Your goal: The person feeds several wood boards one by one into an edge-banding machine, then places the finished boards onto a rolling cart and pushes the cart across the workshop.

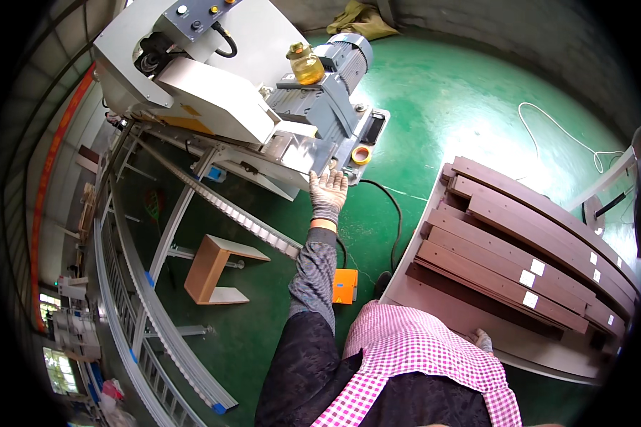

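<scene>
My left hand (327,191), in a grey-white glove with bare fingertips, is stretched forward with its fingers apart. It is at the front edge of a clear-topped metal guard (308,153) on the grey machine (214,96); whether it presses on it I cannot tell. Just right of the fingertips lies a yellow tape roll (361,155). My right hand (483,340), also gloved, is low beside the near edge of a pallet-like board (470,329) with brown planks (506,249) stacked on it. Its fingers are mostly hidden by the checked apron (420,341).
A grey motor (345,60) and a jar of yellow liquid (305,65) sit on the machine. Roller conveyor rails (214,203) curve along the left. An orange box (345,286), a three-sided wooden piece (210,270) and a black cable (395,206) lie on the green floor.
</scene>
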`<act>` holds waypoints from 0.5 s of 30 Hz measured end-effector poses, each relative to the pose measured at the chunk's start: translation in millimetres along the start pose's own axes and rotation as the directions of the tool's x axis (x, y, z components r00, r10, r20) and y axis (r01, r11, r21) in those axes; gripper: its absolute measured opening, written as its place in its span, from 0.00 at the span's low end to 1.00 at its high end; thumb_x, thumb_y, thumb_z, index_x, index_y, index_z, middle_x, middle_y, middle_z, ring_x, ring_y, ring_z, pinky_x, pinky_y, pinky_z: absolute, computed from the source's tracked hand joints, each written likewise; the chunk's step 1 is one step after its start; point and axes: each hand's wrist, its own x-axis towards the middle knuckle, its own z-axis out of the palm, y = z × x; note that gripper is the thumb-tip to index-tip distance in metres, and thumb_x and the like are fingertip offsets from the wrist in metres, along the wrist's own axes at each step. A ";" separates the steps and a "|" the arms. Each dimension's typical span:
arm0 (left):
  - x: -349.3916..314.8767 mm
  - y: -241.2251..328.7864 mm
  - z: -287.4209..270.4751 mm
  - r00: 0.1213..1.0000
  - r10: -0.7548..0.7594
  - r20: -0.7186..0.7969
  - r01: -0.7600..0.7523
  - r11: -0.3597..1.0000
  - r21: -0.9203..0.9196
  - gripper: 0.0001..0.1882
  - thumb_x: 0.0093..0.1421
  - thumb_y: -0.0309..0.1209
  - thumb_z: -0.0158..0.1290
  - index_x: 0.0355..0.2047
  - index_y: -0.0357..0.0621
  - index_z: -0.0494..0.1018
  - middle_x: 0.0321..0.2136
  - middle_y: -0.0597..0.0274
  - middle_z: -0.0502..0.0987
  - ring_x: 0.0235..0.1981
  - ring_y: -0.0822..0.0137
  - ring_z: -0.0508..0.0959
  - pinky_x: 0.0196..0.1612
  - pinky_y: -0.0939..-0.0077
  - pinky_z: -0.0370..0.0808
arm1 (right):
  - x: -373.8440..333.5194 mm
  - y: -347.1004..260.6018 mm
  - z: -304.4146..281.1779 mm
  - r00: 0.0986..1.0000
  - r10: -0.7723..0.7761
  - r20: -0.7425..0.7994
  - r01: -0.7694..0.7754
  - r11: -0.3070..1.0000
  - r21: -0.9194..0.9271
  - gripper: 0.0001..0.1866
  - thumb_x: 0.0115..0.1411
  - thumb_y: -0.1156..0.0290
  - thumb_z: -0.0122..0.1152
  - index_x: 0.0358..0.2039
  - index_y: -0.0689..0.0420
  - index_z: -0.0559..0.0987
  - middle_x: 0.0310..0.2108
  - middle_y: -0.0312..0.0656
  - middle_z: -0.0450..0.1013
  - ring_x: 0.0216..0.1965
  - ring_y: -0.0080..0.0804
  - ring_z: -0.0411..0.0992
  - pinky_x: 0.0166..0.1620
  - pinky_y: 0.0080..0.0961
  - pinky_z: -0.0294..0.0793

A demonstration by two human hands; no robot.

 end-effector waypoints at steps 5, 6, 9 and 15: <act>2.8 -0.2 0.9 1.000 -0.003 0.001 0.003 1.000 0.010 0.42 0.50 0.55 0.47 0.56 0.42 0.47 0.50 0.54 0.60 0.51 0.56 0.63 0.53 0.58 0.61 | -5.4 -0.2 8.9 1.000 -0.014 -0.008 0.013 0.998 -0.061 0.30 0.59 0.57 0.38 0.58 0.57 0.46 0.58 0.49 0.47 0.57 0.47 0.50 0.57 0.41 0.51; 2.9 -0.5 1.7 1.000 -0.007 0.001 0.007 1.000 0.012 0.42 0.50 0.55 0.47 0.56 0.42 0.47 0.50 0.54 0.60 0.51 0.56 0.63 0.53 0.58 0.61 | -4.7 0.2 8.4 1.000 -0.009 0.001 0.009 0.998 -0.069 0.31 0.59 0.57 0.37 0.58 0.57 0.46 0.59 0.49 0.47 0.58 0.47 0.50 0.57 0.41 0.50; 3.5 -1.7 3.9 1.000 -0.021 0.000 0.021 1.000 0.013 0.39 0.52 0.56 0.45 0.55 0.42 0.49 0.47 0.57 0.62 0.47 0.60 0.65 0.50 0.60 0.64 | -5.6 1.4 7.2 1.000 -0.006 0.016 0.008 0.997 -0.077 0.31 0.59 0.56 0.37 0.59 0.56 0.45 0.59 0.49 0.47 0.58 0.47 0.50 0.57 0.41 0.50; 11.2 -4.9 6.9 1.000 -0.021 0.003 0.021 1.000 0.021 0.37 0.52 0.56 0.45 0.53 0.42 0.53 0.49 0.57 0.61 0.49 0.59 0.64 0.52 0.60 0.63 | -17.3 -2.5 16.7 0.999 -0.005 -0.033 0.002 0.995 -0.095 0.31 0.59 0.55 0.37 0.59 0.55 0.44 0.59 0.48 0.48 0.57 0.47 0.51 0.57 0.42 0.50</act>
